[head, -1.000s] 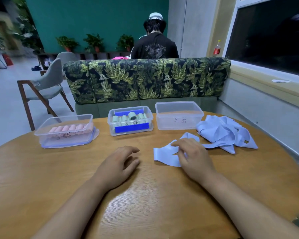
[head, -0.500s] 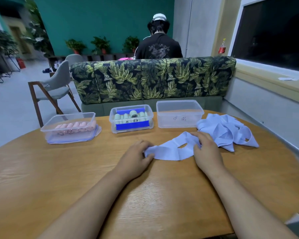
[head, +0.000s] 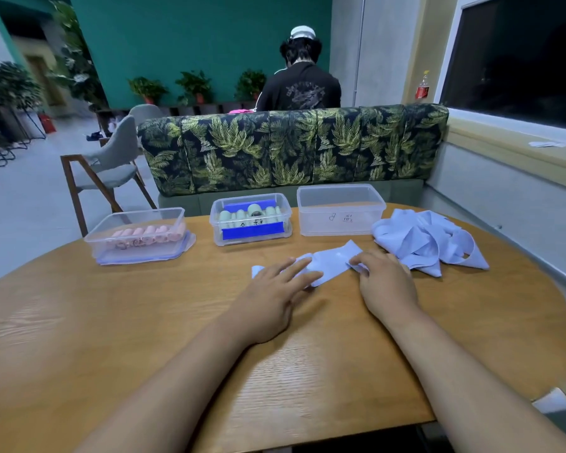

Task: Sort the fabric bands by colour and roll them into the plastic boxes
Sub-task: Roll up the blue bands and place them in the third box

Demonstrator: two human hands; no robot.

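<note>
Pale blue band [head: 332, 263] lies flat on the wooden table [head: 111, 338], stretched between the two hands. Dark handwritten marks sit on the front wall of the empty clear box [head: 311, 220] behind it, too small to read. The middle box [head: 217, 223] carries more handwriting above a blue strip, also unreadable, and holds green rolls [head: 242, 214]. The left box [head: 95, 246] holds a row of pink rolls [head: 149, 232].

The left hand [head: 275, 299] rests on the band's left part, fingers straight and spread, covering that stretch. The right hand [head: 386, 282] has its fingers curled onto the band's right end, pinching it against the table. Just right of that hand lies a loose pile of pale blue bands [head: 428, 240], near the empty box.

Behind the table stands a leaf-print sofa back [head: 291, 148], with a person in a black top beyond it, facing away. A grey chair [head: 111, 165] stands at left; a red-labelled bottle [head: 422, 89] stands by the window.
</note>
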